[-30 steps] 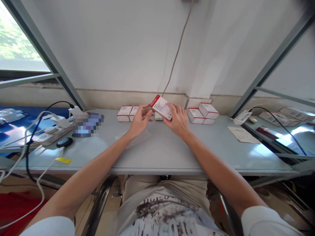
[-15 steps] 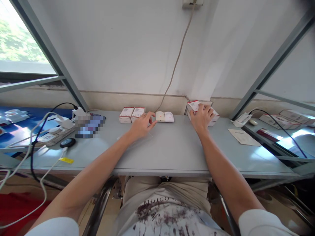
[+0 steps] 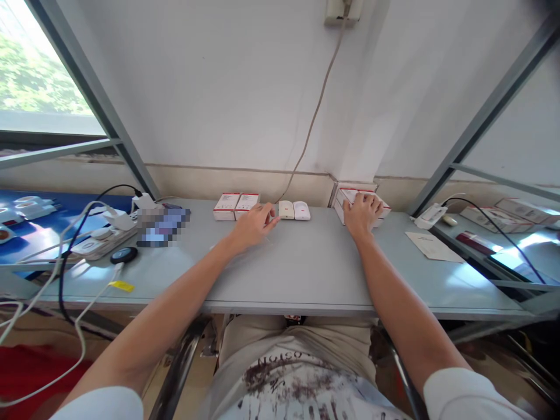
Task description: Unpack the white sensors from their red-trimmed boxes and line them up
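My right hand (image 3: pixel 362 214) bends its fingers over a group of small white boxes (image 3: pixel 342 205) with red edges, by the wall on the right. The fingers wrap over one box there; its far side is hidden. My left hand (image 3: pixel 254 224) hovers low over the table, fingers loosely curled and thumb apart, with nothing visible between them. Just right of it, a cream rounded device (image 3: pixel 286 209) and a white rounded device (image 3: pixel 301 210) lie side by side. Behind my left hand two similar white boxes (image 3: pixel 226 207) sit together. A faint clear film (image 3: pixel 265 240) shows by its wrist.
Left on the grey table (image 3: pixel 297 274) are a blurred phone (image 3: pixel 163 227), a black round puck (image 3: pixel 123 255) with a cable, and a power strip (image 3: pixel 94 245) with plugs. On the right lie a paper sheet (image 3: pixel 433 246) and a white adapter (image 3: pixel 431 216). Metal frame posts flank both sides.
My right hand has shifted slightly and the boxes under it now sit a little more squarely together. My left hand stays nearly in place. The view has tilted slightly.
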A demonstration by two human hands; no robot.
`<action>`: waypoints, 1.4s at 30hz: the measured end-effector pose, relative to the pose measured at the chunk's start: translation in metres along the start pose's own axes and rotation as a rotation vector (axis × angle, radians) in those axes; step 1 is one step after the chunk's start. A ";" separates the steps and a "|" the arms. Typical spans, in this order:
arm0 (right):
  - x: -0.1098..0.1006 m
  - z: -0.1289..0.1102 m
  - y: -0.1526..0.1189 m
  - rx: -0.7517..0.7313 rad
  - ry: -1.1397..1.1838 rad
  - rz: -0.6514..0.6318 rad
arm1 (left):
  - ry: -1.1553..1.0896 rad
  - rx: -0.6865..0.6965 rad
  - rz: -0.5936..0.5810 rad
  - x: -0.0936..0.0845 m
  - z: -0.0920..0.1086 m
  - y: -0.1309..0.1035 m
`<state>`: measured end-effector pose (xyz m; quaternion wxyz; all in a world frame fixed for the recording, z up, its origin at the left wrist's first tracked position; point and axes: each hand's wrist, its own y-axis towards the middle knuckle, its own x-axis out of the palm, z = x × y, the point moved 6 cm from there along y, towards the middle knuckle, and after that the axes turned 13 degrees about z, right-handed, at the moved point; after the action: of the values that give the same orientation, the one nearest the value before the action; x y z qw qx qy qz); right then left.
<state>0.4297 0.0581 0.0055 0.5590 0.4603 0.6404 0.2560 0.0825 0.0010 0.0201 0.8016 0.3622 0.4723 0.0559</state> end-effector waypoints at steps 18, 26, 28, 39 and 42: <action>-0.001 -0.093 -0.043 -0.493 0.530 -0.425 | 0.240 -0.030 -0.400 0.025 -0.014 -0.015; 0.021 -0.090 -0.060 -0.501 0.526 -0.638 | 0.165 0.001 -0.356 0.029 -0.014 -0.015; 0.021 -0.090 -0.060 -0.512 0.517 -0.620 | 0.157 0.009 -0.357 0.028 -0.012 -0.016; 0.005 -0.096 -0.056 -0.510 0.395 -0.521 | 0.011 0.058 -0.280 0.026 -0.001 -0.015; 0.003 -0.096 -0.054 -0.483 0.413 -0.499 | -0.071 0.086 -0.256 0.024 0.002 -0.014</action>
<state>0.3218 0.0546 -0.0178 0.5559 0.0849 0.7526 0.3427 0.0938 0.0004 -0.0051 0.8022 0.3349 0.4879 -0.0798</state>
